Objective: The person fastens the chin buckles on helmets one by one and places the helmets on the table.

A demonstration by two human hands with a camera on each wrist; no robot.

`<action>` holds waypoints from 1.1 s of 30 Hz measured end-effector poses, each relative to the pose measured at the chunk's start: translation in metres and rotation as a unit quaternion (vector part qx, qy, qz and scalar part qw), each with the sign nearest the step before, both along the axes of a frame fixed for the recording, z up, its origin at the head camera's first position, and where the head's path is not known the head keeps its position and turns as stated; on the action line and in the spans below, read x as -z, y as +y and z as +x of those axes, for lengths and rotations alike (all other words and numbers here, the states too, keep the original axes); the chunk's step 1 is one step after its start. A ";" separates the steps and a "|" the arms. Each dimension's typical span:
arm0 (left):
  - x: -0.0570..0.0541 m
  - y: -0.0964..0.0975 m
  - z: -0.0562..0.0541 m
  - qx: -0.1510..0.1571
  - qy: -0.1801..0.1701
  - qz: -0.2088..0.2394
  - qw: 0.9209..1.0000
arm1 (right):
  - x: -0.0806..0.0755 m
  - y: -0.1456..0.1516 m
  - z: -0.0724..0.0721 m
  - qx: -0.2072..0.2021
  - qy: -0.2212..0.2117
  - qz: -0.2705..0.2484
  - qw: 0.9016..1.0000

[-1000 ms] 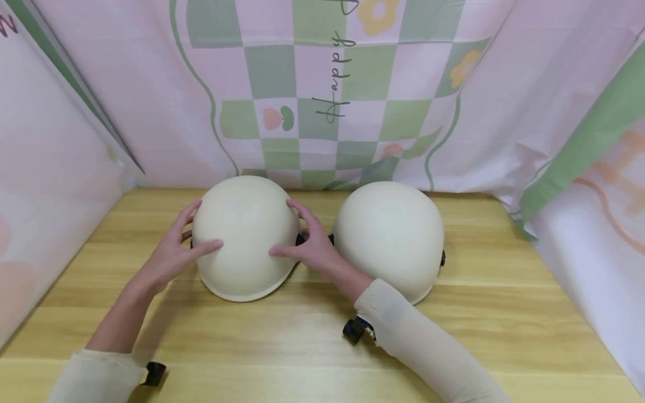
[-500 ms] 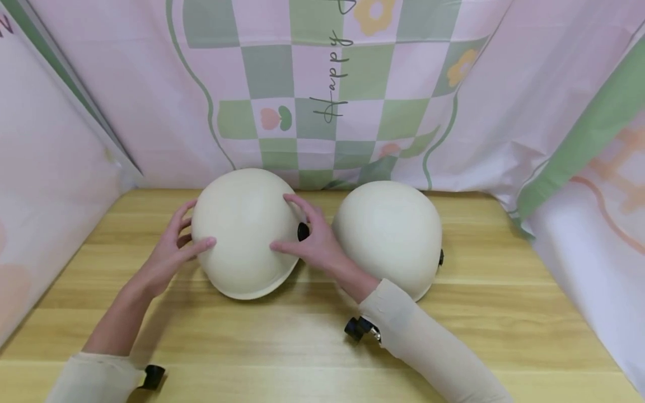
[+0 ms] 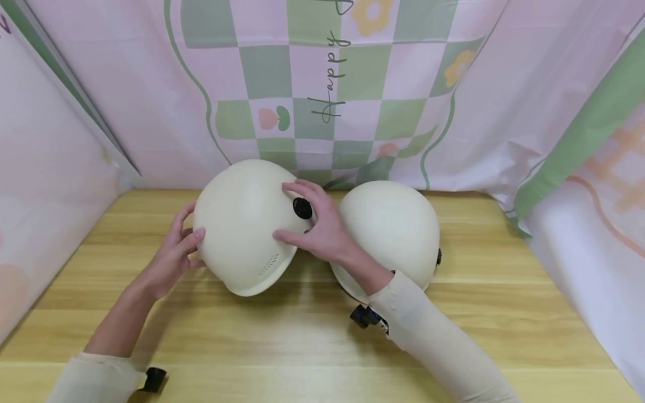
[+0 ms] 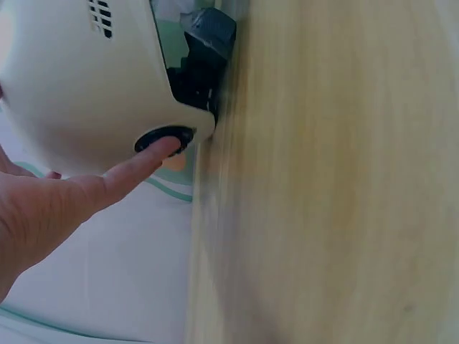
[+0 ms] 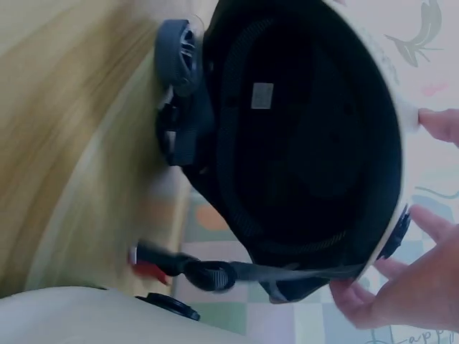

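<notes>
L hand & R hand grip opp. sides of a cream dome-shaped hard-shell helmet, thumbs & fingers set wide, its R side tipped up so the black inner lining shows in the R wrist view. It's at far L of the pale wood-grain tabletop, near the back edge & a pink-and-green checked fabric curtain. R hand fills the tight gap btwn it & a second cream dome helmet; more tabletop spreads nearside than L.

A green-checked pink curtain hangs behind a yellowish wood-grain table.
</notes>
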State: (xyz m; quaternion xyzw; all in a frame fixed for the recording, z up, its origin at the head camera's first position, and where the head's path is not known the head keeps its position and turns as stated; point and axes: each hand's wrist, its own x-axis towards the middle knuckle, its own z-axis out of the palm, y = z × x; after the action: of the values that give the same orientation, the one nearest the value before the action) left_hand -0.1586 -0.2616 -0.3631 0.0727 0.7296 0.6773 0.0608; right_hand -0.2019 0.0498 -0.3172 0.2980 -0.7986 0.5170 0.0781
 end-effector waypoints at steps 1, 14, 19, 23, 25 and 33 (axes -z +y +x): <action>0.001 0.000 0.000 0.005 -0.002 0.008 1.000 | -0.001 0.000 0.000 -0.005 0.009 -0.006 1.000; -0.004 0.002 0.009 -0.003 0.057 -0.025 0.998 | -0.009 -0.005 0.000 -0.039 0.036 -0.064 0.996; -0.022 0.013 0.008 -0.038 0.144 -0.084 0.985 | -0.006 -0.009 -0.001 -0.043 0.030 -0.066 0.996; -0.035 0.018 0.007 -0.056 0.177 -0.110 0.976 | -0.005 -0.011 -0.003 -0.049 0.023 -0.066 0.996; -0.040 0.019 0.006 -0.061 0.189 -0.123 0.972 | -0.005 -0.012 -0.003 -0.051 0.021 -0.064 0.996; -0.048 0.021 0.003 -0.059 0.197 -0.158 0.966 | -0.003 -0.014 -0.005 -0.070 0.014 -0.067 0.995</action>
State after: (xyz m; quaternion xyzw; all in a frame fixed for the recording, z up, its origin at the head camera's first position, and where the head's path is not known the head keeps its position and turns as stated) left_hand -0.1555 -0.2407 -0.3148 0.1512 0.8281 0.5277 -0.1136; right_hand -0.2067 0.0359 -0.3137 0.3544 -0.7379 0.5698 0.0726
